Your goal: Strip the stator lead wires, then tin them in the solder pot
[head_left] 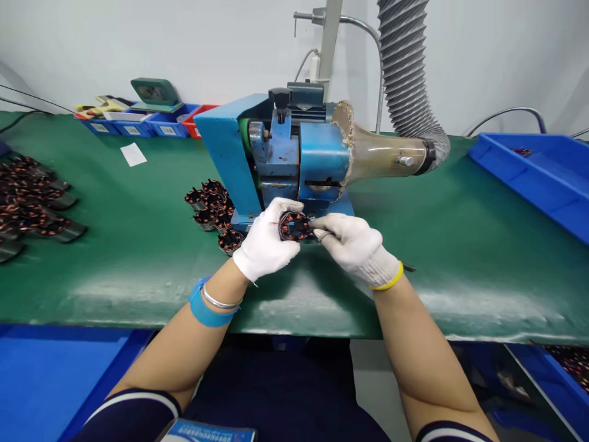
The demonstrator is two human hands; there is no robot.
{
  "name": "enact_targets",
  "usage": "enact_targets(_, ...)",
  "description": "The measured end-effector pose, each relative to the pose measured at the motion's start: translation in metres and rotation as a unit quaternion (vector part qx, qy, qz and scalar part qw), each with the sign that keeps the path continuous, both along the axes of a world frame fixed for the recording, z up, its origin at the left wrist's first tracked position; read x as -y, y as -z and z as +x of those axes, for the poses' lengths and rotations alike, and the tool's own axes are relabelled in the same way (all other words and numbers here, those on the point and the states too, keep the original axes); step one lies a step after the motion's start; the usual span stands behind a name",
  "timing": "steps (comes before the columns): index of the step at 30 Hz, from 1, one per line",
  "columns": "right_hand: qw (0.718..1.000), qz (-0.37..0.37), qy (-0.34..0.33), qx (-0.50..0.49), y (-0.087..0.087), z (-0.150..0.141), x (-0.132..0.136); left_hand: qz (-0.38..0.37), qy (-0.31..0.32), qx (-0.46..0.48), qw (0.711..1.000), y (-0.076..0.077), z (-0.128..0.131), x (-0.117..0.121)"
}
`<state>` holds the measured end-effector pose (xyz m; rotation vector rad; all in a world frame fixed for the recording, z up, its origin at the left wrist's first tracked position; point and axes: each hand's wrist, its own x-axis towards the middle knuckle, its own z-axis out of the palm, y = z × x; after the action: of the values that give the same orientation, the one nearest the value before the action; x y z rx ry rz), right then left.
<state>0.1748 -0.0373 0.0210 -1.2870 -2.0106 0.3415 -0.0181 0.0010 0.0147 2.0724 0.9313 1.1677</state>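
Observation:
My left hand point(265, 242), in a white glove, is closed around a small round wound stator with copper coils point(294, 226), held just in front of a blue bench machine point(294, 156). My right hand point(354, 245), also gloved, pinches a thin metal tool point(322, 234) whose tip touches the stator's right side. Both hands hover over the green mat point(138, 245) near the machine's base. A cluster of several similar stators point(214, 209) lies on the mat just left of my left hand.
A grey ribbed hose point(407, 67) runs from the machine's clear nozzle point(386, 156) upward. A blue tray point(538, 172) sits at right. More stators point(32, 202) lie at far left. Small blue bins point(138, 123) and a green timer point(154, 92) stand at the back.

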Motion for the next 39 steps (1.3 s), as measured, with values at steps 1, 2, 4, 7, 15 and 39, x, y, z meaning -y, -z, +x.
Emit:
enact_targets(1, 0.999, -0.018, -0.007, -0.025, -0.002, 0.003, 0.0, 0.004, -0.011, 0.002, 1.0, 0.0, 0.001, 0.001)
enact_targets(2, 0.998, -0.038, -0.014, -0.056, -0.004, 0.007, -0.001, 0.011, -0.027, 0.01, 1.0, 0.001, 0.003, 0.003)
enact_targets(4, 0.987, -0.079, -0.012, -0.139, -0.008, 0.013, -0.003, 0.034, -0.067, 0.037, 0.996, 0.002, 0.007, 0.007)
enact_targets(7, 0.938, -0.121, 0.022, -0.326, -0.013, 0.018, -0.007, 0.063, -0.112, 0.073, 0.989, 0.004, 0.012, 0.01)
enact_targets(15, 0.881, -0.19, 0.018, -0.432, -0.004, -0.018, -0.01, 0.075, -0.112, 0.004, 0.991, 0.006, 0.017, 0.016)
enact_targets(39, 0.822, -0.095, 0.03, -0.561, 0.023, -0.037, -0.037, -0.084, -0.179, 0.075, 0.977, -0.012, 0.066, 0.0)
